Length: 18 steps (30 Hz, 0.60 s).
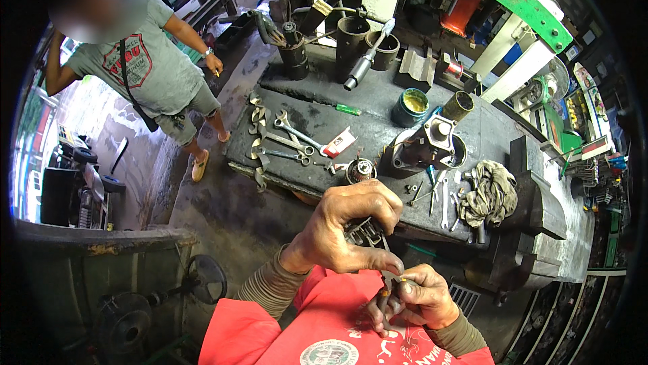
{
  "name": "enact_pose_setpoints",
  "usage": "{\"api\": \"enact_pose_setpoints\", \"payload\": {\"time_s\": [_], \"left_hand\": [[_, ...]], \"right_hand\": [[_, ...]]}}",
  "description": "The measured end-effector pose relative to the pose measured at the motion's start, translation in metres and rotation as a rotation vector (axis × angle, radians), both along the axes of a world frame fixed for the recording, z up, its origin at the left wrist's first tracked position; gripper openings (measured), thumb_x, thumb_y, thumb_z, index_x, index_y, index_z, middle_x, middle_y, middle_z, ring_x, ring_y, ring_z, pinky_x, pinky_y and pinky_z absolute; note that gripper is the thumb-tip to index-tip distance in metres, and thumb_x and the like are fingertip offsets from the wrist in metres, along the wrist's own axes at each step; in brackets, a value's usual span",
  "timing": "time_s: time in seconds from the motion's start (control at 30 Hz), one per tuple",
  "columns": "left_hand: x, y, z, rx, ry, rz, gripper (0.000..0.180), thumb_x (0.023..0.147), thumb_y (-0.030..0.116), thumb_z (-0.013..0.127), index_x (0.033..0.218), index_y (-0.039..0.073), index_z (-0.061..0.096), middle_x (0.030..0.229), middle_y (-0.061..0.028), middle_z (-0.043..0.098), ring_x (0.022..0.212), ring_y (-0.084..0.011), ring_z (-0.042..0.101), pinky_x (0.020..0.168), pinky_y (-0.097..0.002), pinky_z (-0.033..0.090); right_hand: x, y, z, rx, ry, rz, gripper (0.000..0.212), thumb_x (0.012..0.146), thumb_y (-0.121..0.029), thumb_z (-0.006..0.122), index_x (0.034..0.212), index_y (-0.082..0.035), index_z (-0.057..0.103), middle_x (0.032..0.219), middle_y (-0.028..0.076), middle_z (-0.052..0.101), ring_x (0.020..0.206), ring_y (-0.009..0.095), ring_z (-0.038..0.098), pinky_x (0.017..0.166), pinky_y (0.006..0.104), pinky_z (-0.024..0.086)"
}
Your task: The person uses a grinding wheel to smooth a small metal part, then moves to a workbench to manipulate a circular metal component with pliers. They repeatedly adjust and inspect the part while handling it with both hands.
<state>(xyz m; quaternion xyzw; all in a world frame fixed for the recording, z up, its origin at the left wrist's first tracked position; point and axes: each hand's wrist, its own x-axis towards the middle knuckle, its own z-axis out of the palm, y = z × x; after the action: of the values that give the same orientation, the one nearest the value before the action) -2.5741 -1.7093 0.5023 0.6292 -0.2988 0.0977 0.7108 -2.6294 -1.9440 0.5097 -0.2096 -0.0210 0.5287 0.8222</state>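
Observation:
My left hand point(347, 227) is closed around a dark metal part point(364, 233) with shiny ribs, mostly hidden behind the fingers. Its thumb reaches down to a small dark piece point(390, 283) with orange-yellow spots, close to my chest. My right hand point(428, 297) pinches that piece between thumb and fingers; its exact kind cannot be made out. Just beyond my left hand, a round gear-like metal part point(360, 171) stands at the bench's near edge. To its right sits a metal motor housing point(432, 144) with a light-coloured end flange.
The dark workbench point(317, 112) carries wrenches point(297, 132), a green-handled tool point(348, 109), a grease tub point(411, 105), a crumpled rag point(487, 193) and tool pots point(352, 41). A large vise point(533, 210) stands at right. At left, a person point(145, 61) stands beyond the bench.

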Motion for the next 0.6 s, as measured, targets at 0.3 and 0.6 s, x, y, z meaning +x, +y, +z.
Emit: {"api": "enact_pose_setpoints", "payload": {"time_s": [0.3,0.6], "left_hand": [[0.001,-0.026,-0.015,-0.672,0.265,0.03,0.046,0.109,0.046,0.039,0.103,0.002,0.052,0.108,-0.0225,0.061,0.107,-0.033,0.061,0.096,-0.0492,0.05],[-0.009,-0.063,-0.018,-0.799,0.476,0.025,0.037,0.109,0.038,0.039,0.116,0.004,0.053,0.128,-0.0252,0.059,0.121,-0.0374,0.062,0.104,-0.0486,0.052]], "right_hand": [[0.016,0.01,0.003,-0.44,-0.391,-0.408,0.028,0.096,-0.019,0.072,0.099,0.007,0.061,0.085,0.014,0.065,0.069,0.021,0.066,0.062,0.0324,0.055],[0.043,0.038,-0.003,-0.78,-0.676,-0.693,0.035,0.083,-0.008,0.086,0.112,0.0,0.069,0.076,-0.009,0.054,0.07,0.001,0.047,0.061,0.0181,0.039]]}}
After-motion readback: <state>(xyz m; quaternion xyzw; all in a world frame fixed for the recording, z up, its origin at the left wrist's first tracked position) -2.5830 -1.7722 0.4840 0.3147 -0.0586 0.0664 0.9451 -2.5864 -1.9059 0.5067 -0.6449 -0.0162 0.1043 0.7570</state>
